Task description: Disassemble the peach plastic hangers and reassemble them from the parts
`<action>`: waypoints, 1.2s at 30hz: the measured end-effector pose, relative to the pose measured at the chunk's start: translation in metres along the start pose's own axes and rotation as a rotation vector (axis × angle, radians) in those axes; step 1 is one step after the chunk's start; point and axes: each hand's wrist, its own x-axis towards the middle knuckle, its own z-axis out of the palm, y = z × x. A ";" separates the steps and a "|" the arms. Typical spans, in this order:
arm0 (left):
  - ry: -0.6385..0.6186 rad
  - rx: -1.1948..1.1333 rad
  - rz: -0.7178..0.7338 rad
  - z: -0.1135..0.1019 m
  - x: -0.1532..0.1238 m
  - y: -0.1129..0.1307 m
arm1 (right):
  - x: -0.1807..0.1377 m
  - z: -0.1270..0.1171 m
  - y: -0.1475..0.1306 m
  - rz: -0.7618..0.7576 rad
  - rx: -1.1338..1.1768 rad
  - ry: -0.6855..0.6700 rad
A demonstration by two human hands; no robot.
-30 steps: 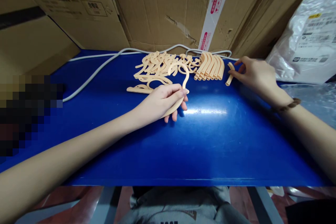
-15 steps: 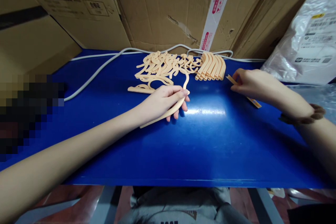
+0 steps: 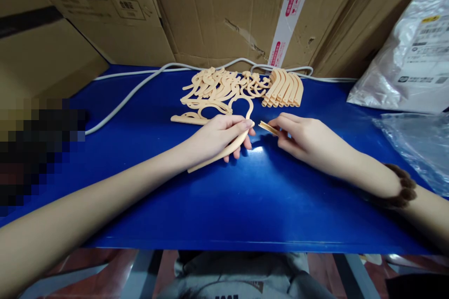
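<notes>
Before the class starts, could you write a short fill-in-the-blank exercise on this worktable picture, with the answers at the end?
1. The tabletop is coloured ____.
2. A brown wristband is worn on the person's ____ arm.
3. The hooked piece in the left hand and the grooved piece in the right hand are ____, not touching.

Missing words: blue; right; apart.

cardboard boxes [image 3: 206, 9], rear | white cable [image 3: 171, 65] before them | plastic package [image 3: 396, 65], right
</notes>
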 end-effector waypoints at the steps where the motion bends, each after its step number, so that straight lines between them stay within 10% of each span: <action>1: -0.001 0.000 -0.001 0.000 0.000 0.000 | 0.000 0.002 0.001 -0.019 -0.003 0.011; 36: -0.009 0.017 0.008 -0.002 0.000 -0.001 | -0.001 0.009 0.007 -0.102 0.530 0.060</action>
